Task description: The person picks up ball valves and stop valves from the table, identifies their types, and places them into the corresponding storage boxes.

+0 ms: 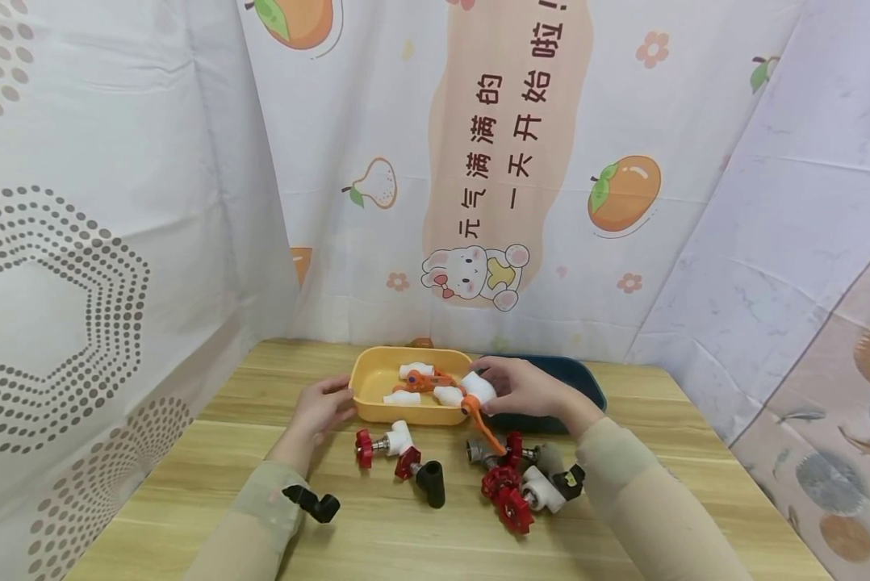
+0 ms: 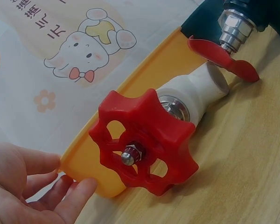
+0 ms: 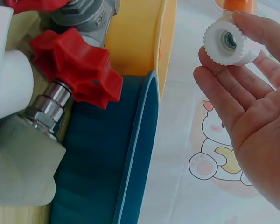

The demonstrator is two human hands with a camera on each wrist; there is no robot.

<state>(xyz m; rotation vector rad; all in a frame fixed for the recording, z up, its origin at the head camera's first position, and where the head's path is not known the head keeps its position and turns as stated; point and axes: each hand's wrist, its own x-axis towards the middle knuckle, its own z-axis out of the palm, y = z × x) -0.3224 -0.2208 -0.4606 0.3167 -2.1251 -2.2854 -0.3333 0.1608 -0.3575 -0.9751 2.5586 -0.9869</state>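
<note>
My right hand (image 1: pixel 518 387) holds a white plastic valve (image 1: pixel 478 387) with an orange lever handle above the right end of a yellow tray (image 1: pixel 409 415). In the right wrist view, the valve's ribbed round end (image 3: pixel 226 44) sits between thumb and fingers. The fingertips of my left hand (image 1: pixel 324 407) touch the outside of the tray's left end; in the left wrist view they meet its corner. Inside the tray lie several white valves with orange handles (image 1: pixel 416 371). In front stands a white valve with a red handwheel (image 1: pixel 399 440).
A dark blue tray (image 1: pixel 596 387) stands right of the yellow one, partly hidden by my right hand. A black valve (image 1: pixel 431 482) with a red wheel lies in front. Several red-wheeled valves (image 1: pixel 511 492) are heaped at the right on the wooden table (image 1: pixel 377 549). Printed curtains (image 1: pixel 377 266) hang behind.
</note>
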